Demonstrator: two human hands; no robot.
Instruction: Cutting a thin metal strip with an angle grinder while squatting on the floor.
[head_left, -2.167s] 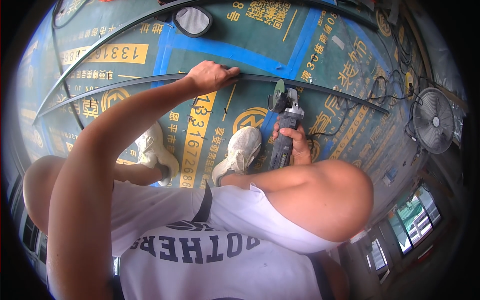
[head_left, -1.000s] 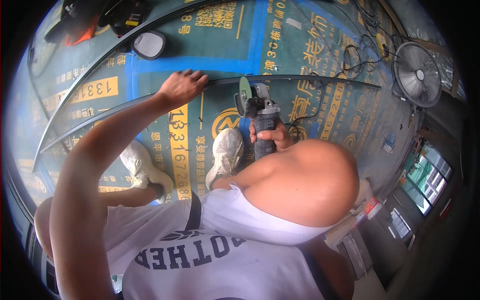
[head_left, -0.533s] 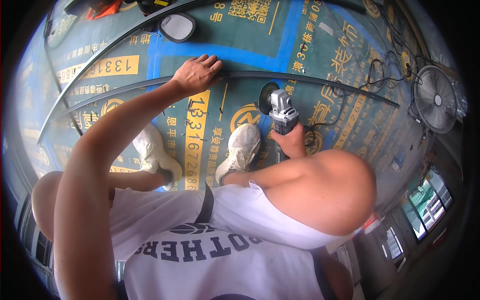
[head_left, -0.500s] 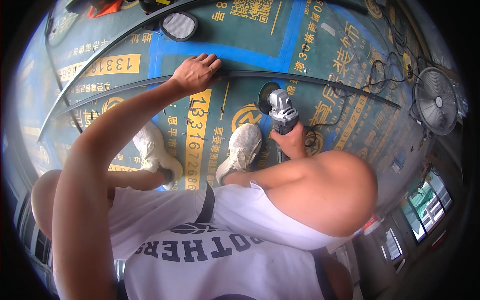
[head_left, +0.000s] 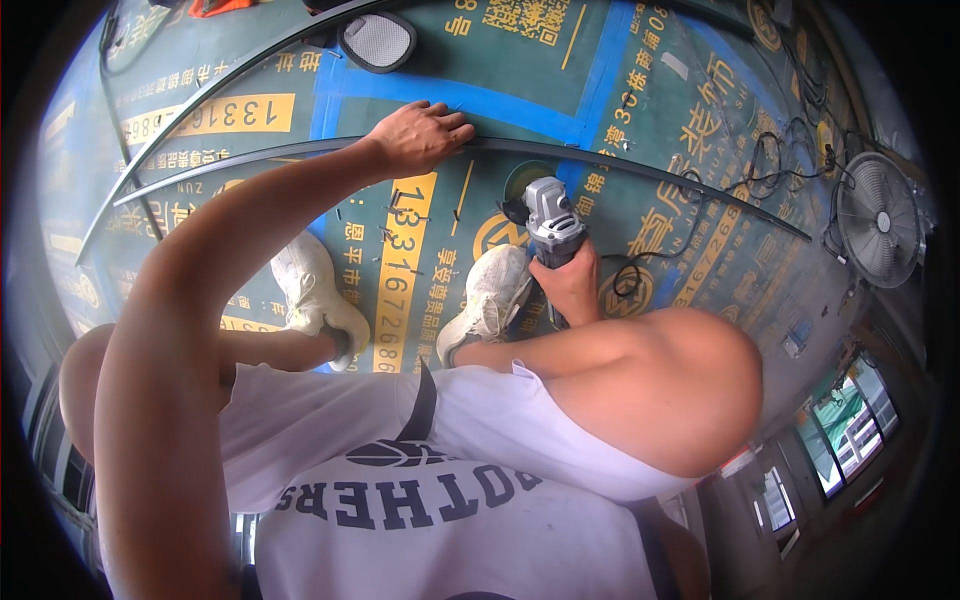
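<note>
A long, thin dark metal strip (head_left: 620, 163) lies across the floor in front of my feet. My left hand (head_left: 425, 138) is closed over it near its middle, fingers curled on the far side. In my right hand (head_left: 570, 285) is a grey angle grinder (head_left: 553, 215), gripped by its body beside my right shoe. The grinder's round disc (head_left: 527, 180) sits just on the near side of the strip, to the right of my left hand. Whether the disc touches the strip, I cannot tell.
A second long strip (head_left: 190, 113) crosses at the left. Beyond my left hand lies a mesh-faced oval pad (head_left: 378, 42). Loose black cables (head_left: 775, 165) and a round metal fan (head_left: 880, 220) are at the right. Small dark pieces (head_left: 390, 235) lie between my white shoes (head_left: 305, 285).
The grinder has shifted slightly left, closer to my left hand, and its disc is turned differently. My left hand stays on the strip. The whole view has shifted a little.
</note>
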